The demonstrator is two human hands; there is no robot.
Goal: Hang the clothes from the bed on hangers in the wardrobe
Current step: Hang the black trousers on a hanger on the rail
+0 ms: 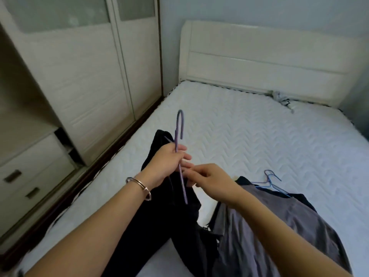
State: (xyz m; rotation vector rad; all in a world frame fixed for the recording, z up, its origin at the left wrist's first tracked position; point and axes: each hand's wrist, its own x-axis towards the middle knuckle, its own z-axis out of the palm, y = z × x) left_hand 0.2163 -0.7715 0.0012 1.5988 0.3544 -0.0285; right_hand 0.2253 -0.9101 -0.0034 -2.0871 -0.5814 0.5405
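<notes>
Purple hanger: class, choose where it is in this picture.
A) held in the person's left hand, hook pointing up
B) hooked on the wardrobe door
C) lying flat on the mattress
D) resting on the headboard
A: the left hand grips the purple hanger below its hook, raised over the black garment, clear of the mattress.

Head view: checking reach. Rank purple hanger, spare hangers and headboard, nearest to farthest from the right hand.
1. purple hanger, at the right hand's fingertips.
2. spare hangers, on the mattress to its right.
3. headboard, at the mattress's far end.
</notes>
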